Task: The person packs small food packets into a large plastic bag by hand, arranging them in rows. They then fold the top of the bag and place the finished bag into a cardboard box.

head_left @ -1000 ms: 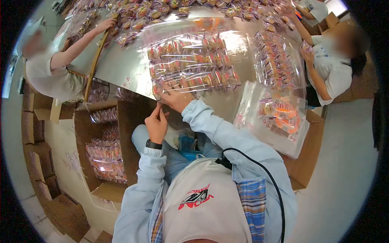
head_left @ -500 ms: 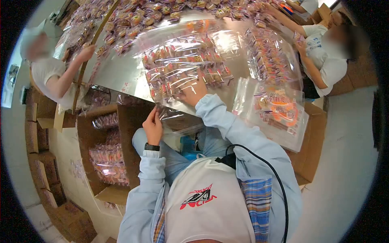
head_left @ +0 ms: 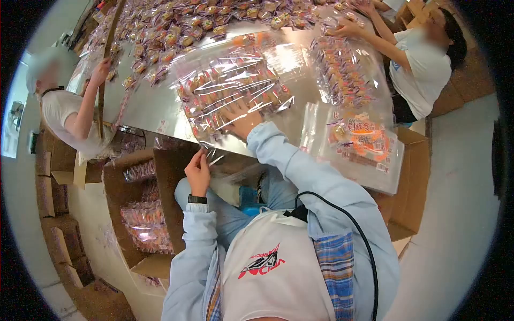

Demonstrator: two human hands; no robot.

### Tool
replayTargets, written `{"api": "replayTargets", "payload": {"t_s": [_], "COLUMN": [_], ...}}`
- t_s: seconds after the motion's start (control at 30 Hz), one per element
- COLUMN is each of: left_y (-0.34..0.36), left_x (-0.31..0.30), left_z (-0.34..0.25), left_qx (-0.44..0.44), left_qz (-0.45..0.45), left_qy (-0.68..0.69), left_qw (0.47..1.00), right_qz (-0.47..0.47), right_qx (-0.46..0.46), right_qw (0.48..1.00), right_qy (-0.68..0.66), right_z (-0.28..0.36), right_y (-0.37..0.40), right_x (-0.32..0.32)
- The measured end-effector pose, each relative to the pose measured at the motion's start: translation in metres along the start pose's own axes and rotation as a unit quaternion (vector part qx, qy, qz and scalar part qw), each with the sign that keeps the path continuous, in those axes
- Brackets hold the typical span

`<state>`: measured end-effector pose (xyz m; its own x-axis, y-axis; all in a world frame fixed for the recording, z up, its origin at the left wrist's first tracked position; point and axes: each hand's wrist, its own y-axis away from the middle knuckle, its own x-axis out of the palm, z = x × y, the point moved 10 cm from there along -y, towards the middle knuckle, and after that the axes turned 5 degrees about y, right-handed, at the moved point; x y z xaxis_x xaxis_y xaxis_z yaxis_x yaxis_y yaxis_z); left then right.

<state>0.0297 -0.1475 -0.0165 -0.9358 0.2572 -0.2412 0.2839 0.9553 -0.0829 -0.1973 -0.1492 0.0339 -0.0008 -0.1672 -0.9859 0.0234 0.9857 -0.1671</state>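
A large clear plastic bag point(head_left: 225, 44) lies on the metal table, with rows of small wrapped snack packets point(head_left: 211, 80) inside it. My left hand point(head_left: 198, 172) pinches the bag's near edge at the table's front edge, where loose film hangs down. My right hand point(head_left: 243, 120) rests on the nearest packets with its fingers stretched out. Glare on the film hides part of the fingertips, which seem to be under the plastic.
Loose packets point(head_left: 187, 24) cover the table's far side. To the right lie another filled bag point(head_left: 345, 69) and a stack of printed flat bags point(head_left: 364, 150). A cardboard box point(head_left: 182, 198) with filled bags stands at left. Co-workers point(head_left: 420, 64) point(head_left: 72, 109) flank the table.
The view has shifted slightly. My left hand keeps its pinch, and my right hand stays on the packets. The co-worker at right now reaches both hands toward the loose packets.
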Motion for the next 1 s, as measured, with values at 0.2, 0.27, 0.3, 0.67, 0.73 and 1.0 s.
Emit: {"api": "replayTargets", "payload": {"t_s": [0.2,0.27,0.3,0.67,0.73,1.0], "left_y": [0.037,0.055,0.065,0.032,0.01,0.002], "left_x": [-0.005,0.013,0.023,0.259,0.284,0.293], "left_z": [-0.067,-0.104,-0.12,-0.148,-0.134,-0.109], "left_qx": [0.133,0.247,0.302,0.422,0.373,0.369], "left_qz": [-0.148,-0.087,-0.055,0.198,0.19,0.109], "left_qy": [-0.192,-0.206,-0.213,-0.361,-0.376,-0.322], "left_qw": [0.961,0.943,0.927,0.808,0.827,0.865], "right_qz": [-0.113,-0.111,-0.11,-0.204,-0.229,-0.211], "right_qx": [0.0,0.023,0.036,0.311,0.31,0.305], "right_qw": [0.994,0.993,0.993,0.917,0.9,0.892], "right_qy": [0.007,-0.018,-0.031,-0.141,-0.203,-0.258], "right_z": [-0.018,-0.041,-0.054,-0.185,-0.184,-0.167], "right_y": [0.072,0.091,0.1,0.131,0.136,0.159], "right_x": [-0.027,-0.045,-0.051,-0.027,-0.025,-0.043]}}
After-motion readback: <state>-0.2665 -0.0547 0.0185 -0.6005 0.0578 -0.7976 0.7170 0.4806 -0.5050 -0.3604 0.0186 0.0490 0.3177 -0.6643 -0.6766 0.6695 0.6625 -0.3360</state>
